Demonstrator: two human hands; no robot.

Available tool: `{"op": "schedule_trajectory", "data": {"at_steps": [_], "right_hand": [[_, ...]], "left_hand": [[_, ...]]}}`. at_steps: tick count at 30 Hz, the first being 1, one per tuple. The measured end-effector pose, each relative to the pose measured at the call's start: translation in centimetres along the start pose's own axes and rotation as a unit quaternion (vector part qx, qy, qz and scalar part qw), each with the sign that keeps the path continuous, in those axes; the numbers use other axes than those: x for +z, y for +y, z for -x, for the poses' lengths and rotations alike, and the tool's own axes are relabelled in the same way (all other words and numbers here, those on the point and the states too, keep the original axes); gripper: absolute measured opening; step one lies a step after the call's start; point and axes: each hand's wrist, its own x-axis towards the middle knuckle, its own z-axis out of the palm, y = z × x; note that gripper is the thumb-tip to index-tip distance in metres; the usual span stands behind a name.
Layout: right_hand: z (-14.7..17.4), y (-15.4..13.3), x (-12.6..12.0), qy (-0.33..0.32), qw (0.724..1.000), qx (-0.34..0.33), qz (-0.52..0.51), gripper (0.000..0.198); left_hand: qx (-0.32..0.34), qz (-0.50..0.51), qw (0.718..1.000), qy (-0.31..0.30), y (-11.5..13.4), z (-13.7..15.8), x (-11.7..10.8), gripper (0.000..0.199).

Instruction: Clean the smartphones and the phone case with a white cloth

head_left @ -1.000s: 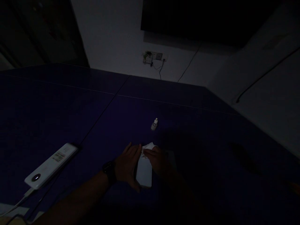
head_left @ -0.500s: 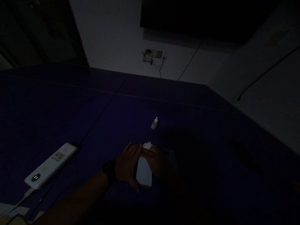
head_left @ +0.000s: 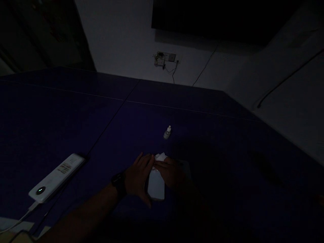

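Note:
A pale, flat, phone-like slab (head_left: 156, 185) lies on the dark blue surface in front of me. My left hand (head_left: 138, 177), with a black watch (head_left: 118, 184) on its wrist, rests along the slab's left side. Its fingers are stretched out and the thumb is spread away from them. My right hand (head_left: 170, 172) is closed on a crumpled white tissue (head_left: 161, 157) and presses it against the far end of the slab. Its fingertips meet those of the left hand. Beyond both hands a small dropper bottle (head_left: 167, 133) with a white cap stands upright.
A white power bank (head_left: 57, 177) with a lit display and a plugged-in white cable (head_left: 24, 216) lies at left. A dim flat object (head_left: 186, 167) sits beside my right hand. Wall sockets (head_left: 165, 58) with cords and a dark screen (head_left: 215, 20) are at the back.
My right hand and the tissue have shifted very slightly at the slab's far end. The left hand stays in place, and the view has moved a little.

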Motion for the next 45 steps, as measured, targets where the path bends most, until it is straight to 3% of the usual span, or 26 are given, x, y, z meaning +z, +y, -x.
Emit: {"op": "schedule_trajectory", "data": {"at_steps": [6, 12, 16, 22, 27, 34, 39, 45], "right_hand": [[-0.5, -0.8, -0.2, -0.039, 0.999, -0.011, -0.025, 0.033], [-0.7, 0.0, 0.0, 0.008, 0.998, 0.025, -0.062, 0.024], [0.0, 0.5, -0.4, 0.006, 0.996, 0.019, -0.092, 0.018], [1.3, -0.1, -0.7, -0.003, 1.0, -0.008, -0.021, 0.006], [0.3, -1.1, 1.1, -0.015, 1.0, -0.019, 0.012, 0.016], [0.7, -1.2, 2.7, -0.013, 0.999, -0.029, -0.014, 0.011], [0.7, -1.2, 3.6, -0.003, 1.0, 0.005, -0.008, 0.019], [0.7, -0.6, 2.4, -0.038, 0.998, -0.036, -0.026, 0.015]], "left_hand": [[-0.004, 0.012, 1.0, 0.021, -0.4, 0.1, 0.5, 0.162], [0.001, 0.018, 1.0, 0.016, -0.5, 0.1, 0.4, 0.163], [0.004, 0.029, 0.999, 0.02, -0.9, 0.2, 0.6, 0.162], [0.014, 0.053, 0.998, 0.029, -1.5, 0.4, 1.2, 0.165], [0.016, 0.039, 0.999, 0.024, -1.6, 0.3, 1.3, 0.166], [0.003, 0.022, 0.999, 0.026, -1.5, 0.3, 1.6, 0.171], [0.002, 0.021, 1.0, 0.018, -1.5, 0.2, 1.6, 0.169], [-0.004, 0.019, 1.0, 0.014, -1.4, 0.0, 1.4, 0.167]]}}
